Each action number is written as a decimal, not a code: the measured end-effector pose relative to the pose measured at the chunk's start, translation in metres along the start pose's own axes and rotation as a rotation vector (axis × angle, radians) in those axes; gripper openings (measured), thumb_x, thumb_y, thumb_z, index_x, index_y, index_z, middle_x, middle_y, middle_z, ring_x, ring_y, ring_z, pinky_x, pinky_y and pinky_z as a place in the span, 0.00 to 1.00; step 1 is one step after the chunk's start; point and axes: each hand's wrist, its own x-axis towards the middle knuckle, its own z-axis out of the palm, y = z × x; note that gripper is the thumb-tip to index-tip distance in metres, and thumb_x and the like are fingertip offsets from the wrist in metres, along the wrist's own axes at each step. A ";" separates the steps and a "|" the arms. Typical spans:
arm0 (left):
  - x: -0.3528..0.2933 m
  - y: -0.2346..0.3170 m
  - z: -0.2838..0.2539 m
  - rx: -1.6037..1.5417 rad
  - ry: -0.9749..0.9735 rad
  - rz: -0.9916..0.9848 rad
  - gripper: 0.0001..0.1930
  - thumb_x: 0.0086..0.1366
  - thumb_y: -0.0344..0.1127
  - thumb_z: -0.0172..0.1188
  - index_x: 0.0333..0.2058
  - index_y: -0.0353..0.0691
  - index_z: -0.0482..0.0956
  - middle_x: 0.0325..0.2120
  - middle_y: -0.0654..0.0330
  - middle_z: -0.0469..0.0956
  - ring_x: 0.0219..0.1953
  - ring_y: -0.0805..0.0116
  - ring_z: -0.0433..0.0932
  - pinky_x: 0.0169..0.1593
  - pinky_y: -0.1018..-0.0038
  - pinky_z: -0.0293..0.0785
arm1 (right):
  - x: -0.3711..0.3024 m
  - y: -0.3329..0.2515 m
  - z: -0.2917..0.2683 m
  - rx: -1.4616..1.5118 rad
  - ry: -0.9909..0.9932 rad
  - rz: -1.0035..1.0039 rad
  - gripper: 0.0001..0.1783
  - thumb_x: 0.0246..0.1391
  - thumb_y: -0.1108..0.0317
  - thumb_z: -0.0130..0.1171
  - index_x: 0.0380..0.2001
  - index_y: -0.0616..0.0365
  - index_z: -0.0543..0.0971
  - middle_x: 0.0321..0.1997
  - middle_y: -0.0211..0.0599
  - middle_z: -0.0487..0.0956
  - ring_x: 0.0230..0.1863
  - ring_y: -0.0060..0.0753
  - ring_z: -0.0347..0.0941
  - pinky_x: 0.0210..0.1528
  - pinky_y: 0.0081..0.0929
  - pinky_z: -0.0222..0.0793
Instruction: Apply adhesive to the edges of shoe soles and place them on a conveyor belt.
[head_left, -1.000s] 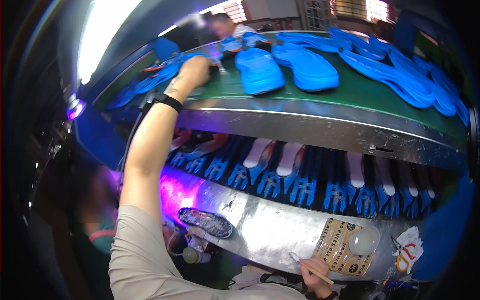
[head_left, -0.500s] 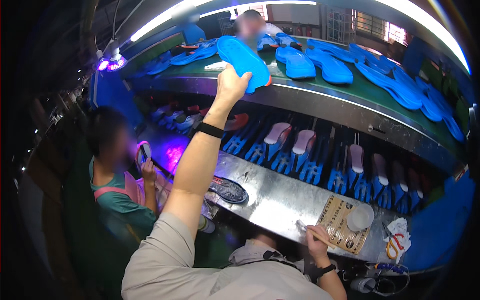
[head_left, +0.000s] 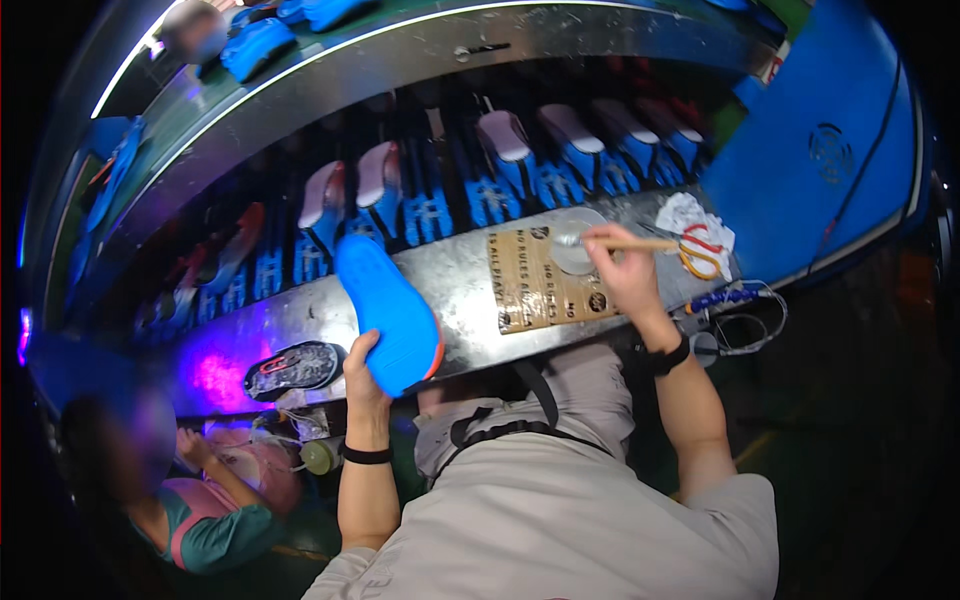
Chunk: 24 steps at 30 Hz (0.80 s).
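My left hand (head_left: 363, 380) grips the heel end of a blue shoe sole (head_left: 385, 310) with an orange edge, its thumb on the upper face. The sole is held tilted above the front of the metal bench (head_left: 460, 320), toe end pointing away. In my right hand (head_left: 625, 275) is a brush (head_left: 630, 243) with a pale wooden handle. Its bristle end is over a translucent plastic cup (head_left: 577, 262); whether the bristles touch what is inside, I cannot tell. Under the cup lies a piece of brown printed cardboard (head_left: 518, 290).
A dark shoe sole (head_left: 290, 370) lies on the bench at left. Crumpled white paper (head_left: 690, 215) and a red-and-orange-handled tool (head_left: 703, 255) are at right. Behind stands a rack of blue shoe parts (head_left: 375, 185). A co-worker (head_left: 215, 500) sits lower left; another person is far left.
My left hand has brought the blue sole down from the upper green shelf to the bench front. My right hand has lifted the brush from the bench to the cup. The view has swung right.
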 end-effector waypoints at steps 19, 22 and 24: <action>-0.044 -0.012 0.008 -0.144 -0.467 -0.100 0.56 0.55 0.51 0.74 0.73 0.33 0.50 0.63 0.41 0.69 0.65 0.44 0.72 0.68 0.51 0.68 | 0.019 -0.002 0.000 -0.474 -0.022 -0.251 0.07 0.57 0.67 0.64 0.35 0.58 0.85 0.34 0.44 0.84 0.39 0.45 0.82 0.42 0.35 0.76; -0.049 -0.006 0.015 0.001 -0.432 -0.064 0.58 0.52 0.52 0.75 0.72 0.32 0.50 0.61 0.42 0.72 0.62 0.49 0.75 0.67 0.56 0.69 | 0.002 -0.021 0.018 -0.054 -0.115 -0.167 0.07 0.56 0.71 0.65 0.37 0.60 0.85 0.38 0.41 0.85 0.41 0.42 0.80 0.48 0.35 0.74; -0.052 -0.005 0.019 0.020 -0.450 -0.080 0.59 0.51 0.51 0.76 0.73 0.33 0.50 0.62 0.43 0.71 0.63 0.50 0.74 0.68 0.56 0.69 | -0.006 -0.036 0.033 0.026 -0.201 -0.221 0.07 0.55 0.72 0.65 0.38 0.60 0.85 0.37 0.41 0.85 0.40 0.41 0.80 0.47 0.34 0.74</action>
